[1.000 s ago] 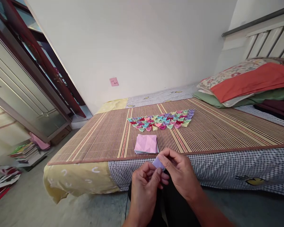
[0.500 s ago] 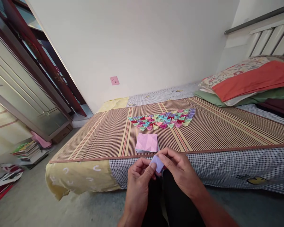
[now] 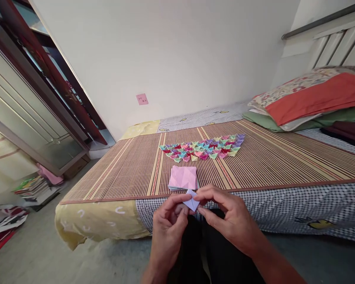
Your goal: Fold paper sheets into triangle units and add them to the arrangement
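A small folded square of lavender origami paper (image 3: 192, 202) is held corner-up between my hands, just in front of the bed's edge. My left hand (image 3: 169, 227) pinches its left side between thumb and fingers. On the right side, the fingers of my right hand (image 3: 229, 221) grip it, index finger at the upper edge and thumb at the lower. Just beyond lies a stack of square paper (image 3: 182, 177), creased pink sheet on top. Farther back, several small folded paper boats (image 3: 202, 148) in many colours stand in rows on the striped mat (image 3: 130, 169).
Pillows (image 3: 316, 96) and folded dark cloth (image 3: 347, 132) lie at the right of the bed. A pink note (image 3: 142, 99) is stuck to the wall. Books (image 3: 35, 187) are piled on the floor at left, near a glass-panelled door (image 3: 32, 102).
The folded lavender paper has turned so a corner points up, and it sits slightly farther left. My fingers have shifted to its side corners; both hands still hold it.
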Action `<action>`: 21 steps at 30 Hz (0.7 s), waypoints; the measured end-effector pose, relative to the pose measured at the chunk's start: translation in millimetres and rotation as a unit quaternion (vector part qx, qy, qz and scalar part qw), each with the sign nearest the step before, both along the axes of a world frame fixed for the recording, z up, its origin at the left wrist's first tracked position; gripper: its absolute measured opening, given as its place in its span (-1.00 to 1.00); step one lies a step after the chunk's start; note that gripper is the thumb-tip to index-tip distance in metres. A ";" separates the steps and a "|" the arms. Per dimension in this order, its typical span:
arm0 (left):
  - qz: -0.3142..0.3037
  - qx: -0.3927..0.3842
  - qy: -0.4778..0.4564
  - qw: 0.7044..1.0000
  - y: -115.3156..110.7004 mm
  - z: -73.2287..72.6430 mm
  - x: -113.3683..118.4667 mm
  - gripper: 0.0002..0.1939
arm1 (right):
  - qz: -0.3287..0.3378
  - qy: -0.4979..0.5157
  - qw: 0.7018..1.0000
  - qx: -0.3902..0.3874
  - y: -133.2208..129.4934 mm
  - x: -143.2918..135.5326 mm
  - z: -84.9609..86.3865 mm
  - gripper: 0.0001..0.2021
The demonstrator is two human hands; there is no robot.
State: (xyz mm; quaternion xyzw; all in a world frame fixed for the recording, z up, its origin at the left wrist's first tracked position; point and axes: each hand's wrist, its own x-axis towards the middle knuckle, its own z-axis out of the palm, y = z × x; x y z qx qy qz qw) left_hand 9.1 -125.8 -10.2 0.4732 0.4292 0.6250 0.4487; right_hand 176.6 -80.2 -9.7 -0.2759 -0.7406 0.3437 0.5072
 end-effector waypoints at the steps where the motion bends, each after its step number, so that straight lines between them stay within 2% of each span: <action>1: -0.008 0.000 0.003 1.000 0.3 0.4 -1.8 -0.81 | -0.002 -0.002 1.000 0.002 0.3 0.7 -0.2 -0.81; 5: -0.005 0.003 -0.002 1.000 2.2 1.7 -4.4 -0.83 | -0.016 0.001 1.000 0.013 1.0 0.5 -0.6 -0.86; 12: 0.052 0.053 0.053 0.996 3.1 0.3 -2.2 -0.93 | -0.024 0.018 0.997 0.066 -0.1 -7.1 0.5 -0.91; 21: 0.142 0.033 0.097 0.984 -1.7 -3.1 6.9 -0.88 | -0.058 0.029 0.998 0.016 -8.9 -20.7 5.6 -0.82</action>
